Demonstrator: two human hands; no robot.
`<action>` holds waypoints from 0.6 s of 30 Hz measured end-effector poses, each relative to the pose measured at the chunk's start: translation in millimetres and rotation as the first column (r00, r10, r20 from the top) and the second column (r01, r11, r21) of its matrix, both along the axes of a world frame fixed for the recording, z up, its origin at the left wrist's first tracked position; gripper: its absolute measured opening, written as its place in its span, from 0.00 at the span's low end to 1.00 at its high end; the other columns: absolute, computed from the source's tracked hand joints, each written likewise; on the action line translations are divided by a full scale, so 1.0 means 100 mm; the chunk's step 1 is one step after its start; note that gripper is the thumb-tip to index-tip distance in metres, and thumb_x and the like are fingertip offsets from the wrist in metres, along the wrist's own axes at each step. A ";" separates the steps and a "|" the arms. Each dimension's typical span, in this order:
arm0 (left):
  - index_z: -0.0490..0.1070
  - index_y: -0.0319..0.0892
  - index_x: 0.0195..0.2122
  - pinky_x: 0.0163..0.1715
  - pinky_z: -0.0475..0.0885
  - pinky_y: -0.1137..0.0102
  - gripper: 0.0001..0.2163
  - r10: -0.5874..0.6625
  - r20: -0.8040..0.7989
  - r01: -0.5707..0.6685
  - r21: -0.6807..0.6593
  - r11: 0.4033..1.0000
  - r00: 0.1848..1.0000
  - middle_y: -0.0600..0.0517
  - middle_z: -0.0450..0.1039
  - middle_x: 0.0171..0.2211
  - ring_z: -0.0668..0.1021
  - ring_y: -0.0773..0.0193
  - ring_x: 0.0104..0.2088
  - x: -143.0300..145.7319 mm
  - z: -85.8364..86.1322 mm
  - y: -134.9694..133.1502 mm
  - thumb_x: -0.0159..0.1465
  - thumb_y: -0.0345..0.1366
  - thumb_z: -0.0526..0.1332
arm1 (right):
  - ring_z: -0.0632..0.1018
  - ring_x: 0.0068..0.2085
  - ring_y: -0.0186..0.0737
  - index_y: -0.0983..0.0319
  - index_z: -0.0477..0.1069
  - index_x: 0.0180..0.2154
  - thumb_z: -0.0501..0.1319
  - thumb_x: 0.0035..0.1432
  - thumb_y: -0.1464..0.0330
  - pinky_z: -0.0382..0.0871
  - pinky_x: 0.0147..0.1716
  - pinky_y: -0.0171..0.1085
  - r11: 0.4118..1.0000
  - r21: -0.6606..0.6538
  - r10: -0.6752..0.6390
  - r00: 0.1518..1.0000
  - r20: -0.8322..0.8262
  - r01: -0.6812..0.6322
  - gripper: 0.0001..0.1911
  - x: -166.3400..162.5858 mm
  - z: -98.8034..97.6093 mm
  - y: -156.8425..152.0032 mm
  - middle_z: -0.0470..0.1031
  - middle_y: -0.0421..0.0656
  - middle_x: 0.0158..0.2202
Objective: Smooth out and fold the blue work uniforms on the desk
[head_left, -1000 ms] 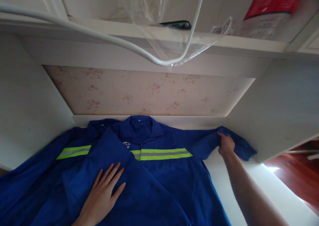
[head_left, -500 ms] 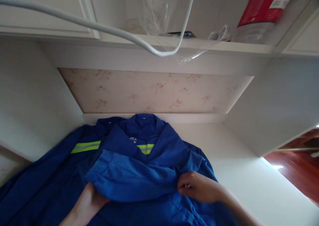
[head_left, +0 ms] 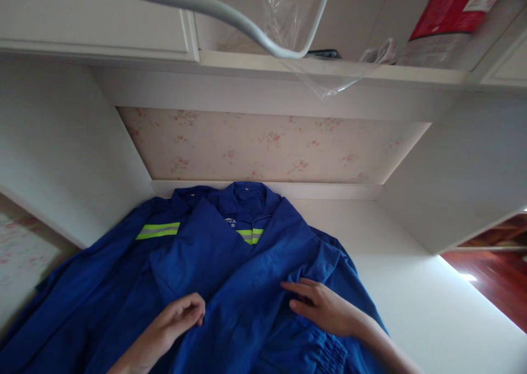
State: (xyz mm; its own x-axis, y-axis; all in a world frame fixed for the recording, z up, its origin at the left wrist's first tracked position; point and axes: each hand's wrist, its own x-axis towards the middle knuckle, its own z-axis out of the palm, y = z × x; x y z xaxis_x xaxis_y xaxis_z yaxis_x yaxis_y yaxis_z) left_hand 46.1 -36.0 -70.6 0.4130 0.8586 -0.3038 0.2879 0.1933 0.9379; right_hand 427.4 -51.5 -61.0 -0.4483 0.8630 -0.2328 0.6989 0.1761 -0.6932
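A blue work jacket [head_left: 214, 264] with yellow-green reflective stripes [head_left: 158, 230] lies on a white desk top [head_left: 432, 308], collar toward the back wall. Its right sleeve is folded across the chest. My left hand [head_left: 173, 322] rests on the front of the jacket with the fingers curled and pinched on the blue cloth. My right hand [head_left: 321, 305] lies on the folded sleeve, fingers stretched out and pressing flat. An elastic cuff [head_left: 329, 355] shows just below my right wrist.
A shelf [head_left: 329, 69] above holds a clear plastic bag [head_left: 296, 22], a dark phone-like item [head_left: 323, 53] and a red package [head_left: 448, 6]. A white cable [head_left: 197, 3] hangs across the top. White side panels close in the alcove; red-brown floor [head_left: 494, 275] lies at the right.
The right sleeve, stretched out to the right a second ago, has been carried over and laid across the jacket's chest. My right hand went from gripping it to lying flat; my left hand curled.
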 end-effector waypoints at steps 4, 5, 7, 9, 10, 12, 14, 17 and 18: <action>0.70 0.46 0.53 0.55 0.67 0.62 0.26 0.057 -0.334 -0.024 0.103 0.994 0.941 0.46 0.73 0.54 0.74 0.52 0.53 0.00 -0.14 -0.15 0.58 0.56 0.62 | 0.76 0.30 0.38 0.60 0.77 0.26 0.46 0.69 0.51 0.67 0.34 0.37 0.998 -0.010 -0.063 0.997 0.049 0.063 0.32 0.11 -0.02 -0.08 0.74 0.42 0.26; 0.67 0.44 0.57 0.59 0.64 0.59 0.31 0.067 -0.381 -0.038 0.085 0.996 0.922 0.43 0.70 0.58 0.71 0.49 0.57 -0.01 -0.20 -0.18 0.57 0.57 0.62 | 0.76 0.29 0.37 0.60 0.76 0.24 0.46 0.69 0.51 0.67 0.34 0.37 0.995 -0.013 -0.098 0.994 0.052 0.098 0.32 0.13 -0.03 -0.10 0.74 0.42 0.26; 0.62 0.38 0.62 0.63 0.59 0.57 0.40 0.058 -0.446 -0.053 0.024 0.998 0.893 0.38 0.65 0.63 0.67 0.46 0.63 0.00 -0.31 -0.25 0.55 0.59 0.61 | 0.75 0.28 0.37 0.60 0.75 0.23 0.48 0.68 0.51 0.67 0.33 0.37 0.985 0.038 -0.169 0.985 0.041 0.167 0.30 0.18 -0.05 -0.13 0.74 0.42 0.25; 0.60 0.31 0.63 0.65 0.57 0.57 0.44 0.033 -0.478 -0.049 -0.022 0.999 0.878 0.36 0.63 0.63 0.64 0.45 0.65 0.01 -0.37 -0.30 0.55 0.61 0.59 | 0.76 0.30 0.38 0.59 0.76 0.27 0.50 0.67 0.52 0.68 0.33 0.37 0.952 0.164 -0.261 0.965 -0.006 0.259 0.26 0.25 -0.09 -0.09 0.75 0.42 0.29; 0.59 0.30 0.64 0.65 0.56 0.57 0.44 0.031 -0.479 -0.051 -0.028 0.998 0.877 0.36 0.62 0.64 0.63 0.46 0.65 0.02 -0.38 -0.33 0.55 0.62 0.58 | 0.76 0.33 0.39 0.59 0.76 0.31 0.51 0.66 0.52 0.69 0.35 0.38 0.918 0.231 -0.322 0.946 -0.036 0.322 0.23 0.29 -0.11 -0.04 0.75 0.43 0.32; 0.57 0.31 0.65 0.66 0.55 0.58 0.44 0.036 -0.451 -0.057 -0.033 0.998 0.892 0.38 0.60 0.65 0.62 0.48 0.66 0.03 -0.34 -0.36 0.56 0.62 0.55 | 0.76 0.41 0.43 0.57 0.76 0.41 0.54 0.63 0.51 0.70 0.41 0.40 0.821 0.319 -0.471 0.878 -0.092 0.473 0.20 0.39 -0.17 0.13 0.75 0.45 0.41; 0.56 0.35 0.66 0.66 0.55 0.59 0.43 0.041 -0.400 -0.068 -0.056 0.996 0.916 0.42 0.60 0.66 0.61 0.50 0.67 0.00 -0.28 -0.40 0.57 0.63 0.54 | 0.75 0.47 0.45 0.57 0.73 0.48 0.55 0.61 0.51 0.69 0.47 0.42 0.727 0.325 -0.603 0.789 -0.118 0.604 0.22 0.50 -0.21 0.42 0.73 0.46 0.49; 0.61 0.40 0.64 0.66 0.55 0.57 0.41 0.001 -0.357 -0.046 -0.116 0.992 0.934 0.45 0.62 0.65 0.62 0.48 0.66 -0.13 -0.22 -0.46 0.56 0.64 0.56 | 0.75 0.50 0.46 0.61 0.68 0.55 0.54 0.62 0.50 0.67 0.52 0.44 0.674 0.250 -0.693 0.712 -0.111 0.695 0.27 0.63 -0.25 0.96 0.71 0.51 0.54; 0.64 0.41 0.63 0.66 0.54 0.55 0.40 -0.018 -0.347 -0.028 -0.126 0.992 0.938 0.45 0.63 0.64 0.63 0.46 0.65 -0.19 -0.23 -0.48 0.56 0.63 0.58 | 0.76 0.50 0.46 0.63 0.66 0.56 0.53 0.63 0.50 0.68 0.52 0.44 0.686 0.212 -0.693 0.714 -0.100 0.696 0.29 0.64 -0.25 1.14 0.71 0.52 0.54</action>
State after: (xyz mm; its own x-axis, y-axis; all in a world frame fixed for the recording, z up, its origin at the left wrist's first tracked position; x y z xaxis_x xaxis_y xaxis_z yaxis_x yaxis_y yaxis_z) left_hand 26.8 -83.9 -93.9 0.2581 0.8054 -0.5335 0.5893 0.3064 0.7476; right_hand 491.8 62.8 -85.8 0.2986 0.9544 0.0011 0.6756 -0.2105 -0.7066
